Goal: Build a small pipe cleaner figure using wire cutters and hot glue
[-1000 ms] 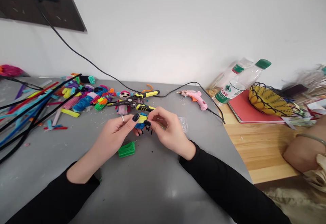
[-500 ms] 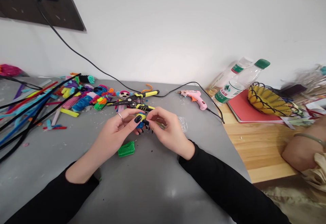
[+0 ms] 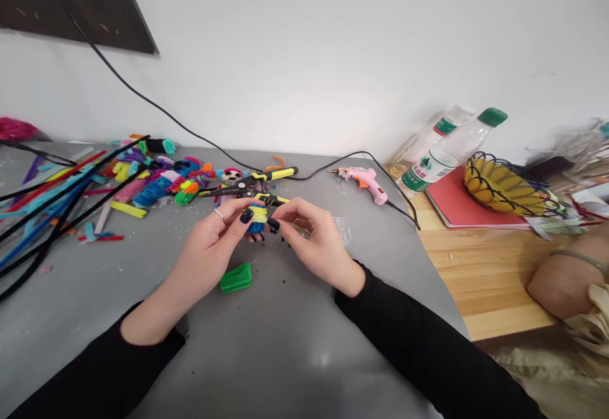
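Between my two hands is a small blue and yellow pipe-cleaner figure [image 3: 258, 215], raised over the grey table. My left hand [image 3: 216, 232] pinches it from the left, with thumb and fingers closed round its side. My right hand [image 3: 311, 235] is closed in a pinch at the figure's right edge; what exactly lies between those fingertips is too small to make out. Just below lies a green pipe-cleaner block [image 3: 236, 278]. Black pliers with yellow handles [image 3: 247, 185] rest right behind my hands. A clear plastic piece [image 3: 342, 231] is partly hidden behind my right hand.
Loose pipe cleaners [image 3: 52, 209] and fuzzy figures [image 3: 162, 181] crowd the left side. A pink glue gun [image 3: 364, 183] lies at the back, its cord trailing right. Water bottles [image 3: 431, 162], a yellow basket [image 3: 499, 190] and a person's arm [image 3: 566, 276] are to the right.
The figure has shifted slightly left and turned, so more of its yellow band shows. My left hand moved a little left with it; my right fingertips remain at its edge.
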The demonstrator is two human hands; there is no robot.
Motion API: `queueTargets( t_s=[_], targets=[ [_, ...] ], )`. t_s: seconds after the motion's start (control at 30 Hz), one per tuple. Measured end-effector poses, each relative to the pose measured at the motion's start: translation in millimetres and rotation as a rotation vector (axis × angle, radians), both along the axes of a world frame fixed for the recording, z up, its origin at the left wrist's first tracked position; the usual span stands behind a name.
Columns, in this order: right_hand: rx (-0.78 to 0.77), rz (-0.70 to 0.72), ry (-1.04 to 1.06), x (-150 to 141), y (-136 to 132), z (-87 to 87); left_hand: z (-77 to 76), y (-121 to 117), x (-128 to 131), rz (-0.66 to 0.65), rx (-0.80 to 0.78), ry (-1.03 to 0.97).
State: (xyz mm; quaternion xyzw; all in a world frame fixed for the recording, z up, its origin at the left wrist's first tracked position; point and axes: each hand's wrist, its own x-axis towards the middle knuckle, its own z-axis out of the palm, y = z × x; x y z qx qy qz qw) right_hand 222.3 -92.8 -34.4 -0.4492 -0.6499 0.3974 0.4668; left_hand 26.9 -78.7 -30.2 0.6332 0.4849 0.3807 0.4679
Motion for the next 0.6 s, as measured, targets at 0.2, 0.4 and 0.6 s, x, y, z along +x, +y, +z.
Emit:
queueTargets(
  t_s=[0.2,0.4,0.6],
  targets=[
    [-0.085,0.008,0.074,-0.1,0.8,1.6,-2.7,0.2,0.4,-0.014,-0.040,-0.139],
    [-0.158,0.095,0.223,1.1,4.5,-0.1,-3.2,-0.1,2.2,-0.050,-0.118,-0.254],
    [-0.225,0.183,0.312,2.2,6.6,-1.0,-4.1,0.7,1.5,-0.124,-0.126,-0.232]
  ],
)
